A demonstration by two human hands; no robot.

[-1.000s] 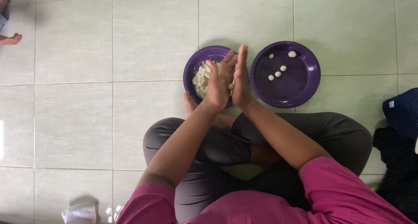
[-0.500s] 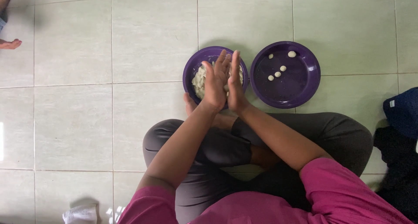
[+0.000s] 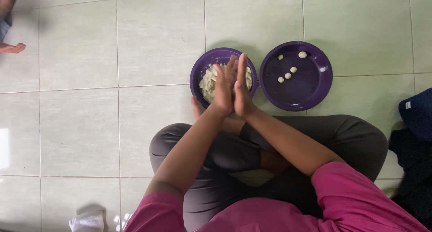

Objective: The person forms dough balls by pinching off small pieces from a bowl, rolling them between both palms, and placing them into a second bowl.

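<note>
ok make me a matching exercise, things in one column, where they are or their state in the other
Things:
1. purple round bowl of pale dough
2. purple round plate
3. left hand and right hand
4. dark blue cloth

Place or state:
A. pressed palm to palm
B. far right edge of the floor
C. partly behind the hands
D. holds five small dough balls

Pairs: 1-C, 2-D, 3-A, 4-B

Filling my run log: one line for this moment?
left hand and right hand pressed palm to palm | over dough bowl | plate holds five balls
</note>
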